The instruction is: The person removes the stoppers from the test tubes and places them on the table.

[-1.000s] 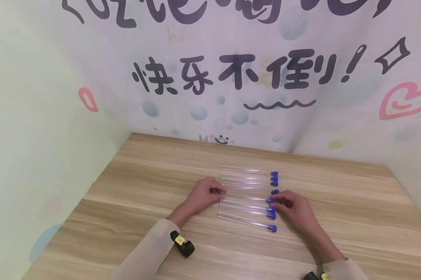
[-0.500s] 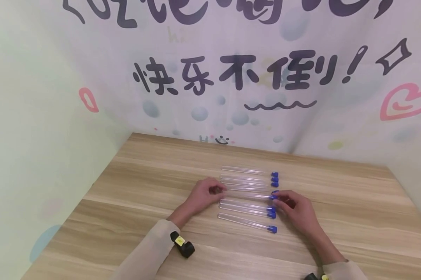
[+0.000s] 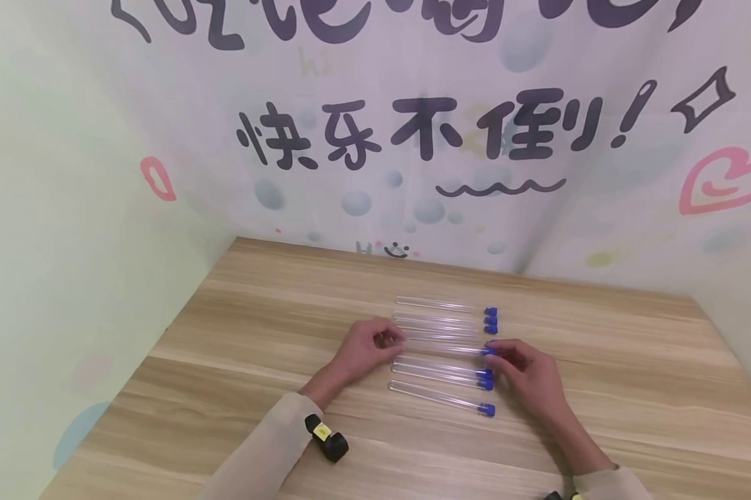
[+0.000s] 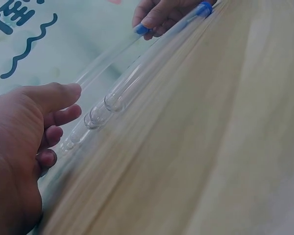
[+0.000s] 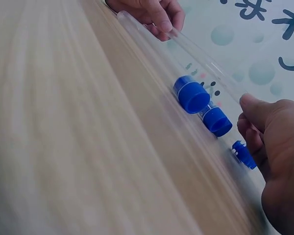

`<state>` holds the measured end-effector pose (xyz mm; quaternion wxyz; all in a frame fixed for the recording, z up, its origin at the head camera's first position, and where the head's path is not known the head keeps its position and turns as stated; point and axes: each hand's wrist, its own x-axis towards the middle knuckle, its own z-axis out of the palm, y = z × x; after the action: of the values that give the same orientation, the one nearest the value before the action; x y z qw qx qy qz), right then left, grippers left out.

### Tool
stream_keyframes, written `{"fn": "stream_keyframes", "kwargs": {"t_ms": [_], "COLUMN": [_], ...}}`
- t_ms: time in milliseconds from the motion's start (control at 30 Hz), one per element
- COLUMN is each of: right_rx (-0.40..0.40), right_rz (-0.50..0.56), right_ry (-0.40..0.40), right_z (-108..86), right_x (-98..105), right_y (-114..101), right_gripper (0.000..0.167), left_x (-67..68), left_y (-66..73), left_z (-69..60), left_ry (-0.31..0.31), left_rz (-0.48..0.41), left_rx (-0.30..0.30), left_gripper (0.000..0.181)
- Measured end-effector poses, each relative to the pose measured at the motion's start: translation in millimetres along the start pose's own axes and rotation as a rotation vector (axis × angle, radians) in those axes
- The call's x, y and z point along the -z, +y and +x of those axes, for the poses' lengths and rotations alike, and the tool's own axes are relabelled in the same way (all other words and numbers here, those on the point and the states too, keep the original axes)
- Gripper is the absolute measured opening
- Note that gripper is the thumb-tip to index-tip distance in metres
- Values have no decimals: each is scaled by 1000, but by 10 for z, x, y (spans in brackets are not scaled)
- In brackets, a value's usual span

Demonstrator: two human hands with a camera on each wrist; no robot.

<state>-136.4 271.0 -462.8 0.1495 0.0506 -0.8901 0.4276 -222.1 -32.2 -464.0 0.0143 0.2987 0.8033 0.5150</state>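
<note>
Both hands hold one clear test tube (image 3: 447, 346) with a blue cap between them. My left hand (image 3: 364, 347) pinches its rounded end between thumb and fingers. At the capped end, my right hand (image 3: 532, 378) pinches the blue cap (image 4: 141, 29), which its fingers partly cover. In the left wrist view this tube is lifted above the others. Several more capped test tubes lie side by side on the table: some behind the held one, such as the farthest tube (image 3: 438, 304), others in front, such as the nearest tube (image 3: 434, 395), which lies slightly slanted.
The wood-grain table (image 3: 438, 458) carries the tubes near its middle. A printed cloth (image 3: 375, 201) with lettering hangs along the back edge, and a pale wall (image 3: 100, 278) borders the left side. Black wrist cameras, such as the left one (image 3: 333, 444), sit on the sleeves.
Between the first and second frames, the held tube's capped end rose a little away from the front tubes, and my right hand shifted slightly right. Since then both hands have stayed nearly still.
</note>
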Motion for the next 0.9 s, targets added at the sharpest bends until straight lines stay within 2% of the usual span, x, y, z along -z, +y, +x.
{"fn": "stream_keyframes", "kwargs": {"t_ms": [167, 400, 900], "right_rx": [-4, -11, -74], "right_rz": [-44, -102, -105], "right_ry": [24, 36, 66], "right_z": [-2, 7, 15], "right_x": [7, 13, -4], "right_y": [-11, -41, -67], "right_gripper": [17, 16, 18], "left_x": [-16, -27, -27], "left_y": [25, 47, 50], "left_z": [-6, -3, -8], "left_ry": [-23, -14, 33], "left_rz": [-17, -21, -89], "left_rx": [-34, -92, -84], "left_gripper": [9, 9, 9]}}
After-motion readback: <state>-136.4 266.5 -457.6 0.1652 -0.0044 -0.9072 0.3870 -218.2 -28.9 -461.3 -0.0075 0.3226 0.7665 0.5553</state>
